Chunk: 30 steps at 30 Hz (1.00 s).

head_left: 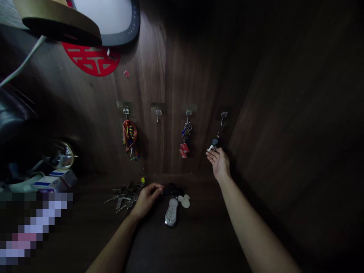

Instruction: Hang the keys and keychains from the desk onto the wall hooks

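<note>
My right hand (220, 163) is raised at the wood panel, its fingertips closed on the light lower end of a black-headed key (215, 141). That key hangs by a short chain from the rightmost hook (224, 115). Lower down, my left hand (148, 196) rests near the surface, thumb and fingers pinched together beside a dark strap-like piece (172, 189). What the pinch holds is too dark to make out. Just right of it lie a silver remote fob (171, 213) and a pale rounded tag (185, 201). A bunch of metal keys (126, 198) spreads to its left.
Keys with a colourful woven cord (129, 134) hang on the leftmost hook. The second hook (158, 113) is bare. Keys with red tags (184, 148) hang on the third. A round gold-rimmed object (66, 155) and small boxes (55, 181) stand at left, below a red cutout (95, 62).
</note>
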Available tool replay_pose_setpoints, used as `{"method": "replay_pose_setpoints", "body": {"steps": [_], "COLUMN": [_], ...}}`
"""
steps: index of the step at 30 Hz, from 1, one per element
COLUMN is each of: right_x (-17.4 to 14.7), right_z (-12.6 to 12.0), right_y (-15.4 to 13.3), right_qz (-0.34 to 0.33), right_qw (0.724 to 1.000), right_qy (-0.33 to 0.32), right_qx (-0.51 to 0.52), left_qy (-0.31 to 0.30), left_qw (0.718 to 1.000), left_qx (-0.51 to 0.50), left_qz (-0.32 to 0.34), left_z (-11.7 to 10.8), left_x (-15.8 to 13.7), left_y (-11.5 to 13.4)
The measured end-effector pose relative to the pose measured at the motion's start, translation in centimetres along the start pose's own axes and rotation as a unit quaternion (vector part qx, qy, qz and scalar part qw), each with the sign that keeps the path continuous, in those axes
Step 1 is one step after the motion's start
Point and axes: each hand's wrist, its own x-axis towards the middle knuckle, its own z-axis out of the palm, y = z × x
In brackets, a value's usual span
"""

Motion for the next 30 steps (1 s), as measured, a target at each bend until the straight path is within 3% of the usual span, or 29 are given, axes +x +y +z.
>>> {"method": "replay_pose_setpoints", "body": {"steps": [14,23,27,30], "right_x": [-6.7,-10.5,-11.3,-11.6], "right_z": [-1.5,-0.8,-0.7,-0.6], "right_y": [3.8,6.2,8.0,8.8], "right_qz": [0.053,0.013,-0.054,-0.126], "right_qw": [0.995,0.974,0.945,0.896], "right_qy": [-0.042,-0.119,-0.192,-0.248], "right_qx": [-0.080,-0.194,-0.258,-0.347], "left_qy": [-0.002,0.015,0.037,0.062], "left_qw": [1.000,0.999,0.999,0.998], "left_qx": [0.012,0.039,0.032,0.016], "left_qz": [-0.002,0.014,0.013,0.006], "left_z": [0.0,-0.1,-0.1,0.0], "left_x": [-0.2,-0.1,-0.1,0.0], "left_y": [0.1,-0.1,-0.4,-0.8]}}
